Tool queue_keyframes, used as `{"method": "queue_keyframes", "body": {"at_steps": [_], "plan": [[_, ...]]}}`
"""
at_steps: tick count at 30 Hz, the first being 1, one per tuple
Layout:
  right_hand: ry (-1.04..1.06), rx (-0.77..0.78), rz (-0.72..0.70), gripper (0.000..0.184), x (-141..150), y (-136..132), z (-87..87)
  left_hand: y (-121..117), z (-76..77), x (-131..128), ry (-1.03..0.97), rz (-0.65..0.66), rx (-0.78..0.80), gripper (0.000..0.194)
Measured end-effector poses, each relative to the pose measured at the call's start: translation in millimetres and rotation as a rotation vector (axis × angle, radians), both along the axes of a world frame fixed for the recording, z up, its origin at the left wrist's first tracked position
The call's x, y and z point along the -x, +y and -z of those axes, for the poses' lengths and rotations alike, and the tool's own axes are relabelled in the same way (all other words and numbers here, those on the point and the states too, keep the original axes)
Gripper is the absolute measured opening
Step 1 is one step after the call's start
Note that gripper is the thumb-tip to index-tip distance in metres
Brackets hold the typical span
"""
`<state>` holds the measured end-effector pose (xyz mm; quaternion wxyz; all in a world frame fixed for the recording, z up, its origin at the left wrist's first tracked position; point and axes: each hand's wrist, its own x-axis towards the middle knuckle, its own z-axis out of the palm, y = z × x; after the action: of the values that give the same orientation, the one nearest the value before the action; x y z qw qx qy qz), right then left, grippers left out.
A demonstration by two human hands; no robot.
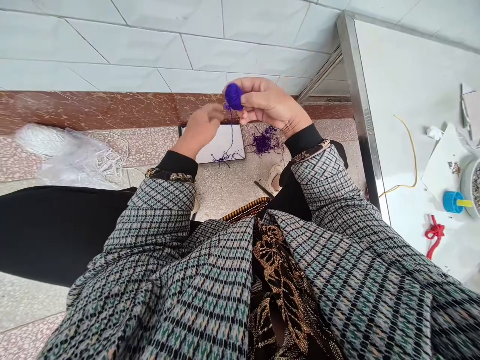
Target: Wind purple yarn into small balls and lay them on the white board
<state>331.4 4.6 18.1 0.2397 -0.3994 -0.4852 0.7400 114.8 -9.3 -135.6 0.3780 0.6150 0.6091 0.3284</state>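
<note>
A small ball of purple yarn [234, 97] is held up in front of the tiled wall, pinched in the fingers of my right hand [273, 102]. From the ball a thin strand [231, 131] hangs down to loose purple threads [222, 158] over a white, dark-edged board on the floor. Close by on the left, my left hand [202, 129] has its fingers curled together, slightly blurred. Whatever they may hold is hidden. A tangled purple yarn heap [264, 141] lies on the floor below my right hand.
The white board [215, 139] lies against the brown skirting. White cord in a plastic bag [80, 152] rests at left. At right, a metal-framed white table [393, 90] carries a yellow cord [414, 160], a red knotted cord [435, 232], a blue cap [453, 202] and a bowl [467, 182].
</note>
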Motion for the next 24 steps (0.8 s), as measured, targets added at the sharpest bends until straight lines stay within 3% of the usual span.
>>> {"method": "queue_keyframes", "body": {"at_steps": [3, 5, 9, 13, 16, 20, 22, 24], "plan": [[-0.039, -0.003, 0.039, 0.015, 6, 1, 0.3, 4, -32.1, -30, -0.176, 0.118, -0.055, 0.020], [-0.021, -0.010, 0.125, 0.023, 6, 5, 4.2, 0, -41.9, -40, -0.248, 0.089, -0.065, 0.018], [0.127, 0.017, 0.313, 0.025, 6, 15, 14.7, -13, -36.2, -35, -0.221, -0.004, -0.162, 0.013], [0.075, -0.004, 0.386, 0.028, 7, 23, 22.5, -26, -30.6, -23, -0.096, 0.130, -0.165, 0.015], [-0.021, -0.068, 0.403, 0.032, 8, 29, 30.1, -34, -41.5, -20, -0.057, 0.225, -0.129, 0.014], [-0.265, -0.304, 0.285, 0.033, 8, 27, 42.4, -38, -74.5, -11, 0.007, 0.360, -0.163, 0.016], [-0.398, -0.423, 0.116, 0.037, 9, 22, 45.6, -34, -92.3, 0, 0.037, 0.347, -0.221, 0.017], [-0.407, -0.435, -0.086, 0.038, 12, 14, 45.4, -26, -105.2, 15, 0.073, 0.296, -0.251, 0.017]]}}
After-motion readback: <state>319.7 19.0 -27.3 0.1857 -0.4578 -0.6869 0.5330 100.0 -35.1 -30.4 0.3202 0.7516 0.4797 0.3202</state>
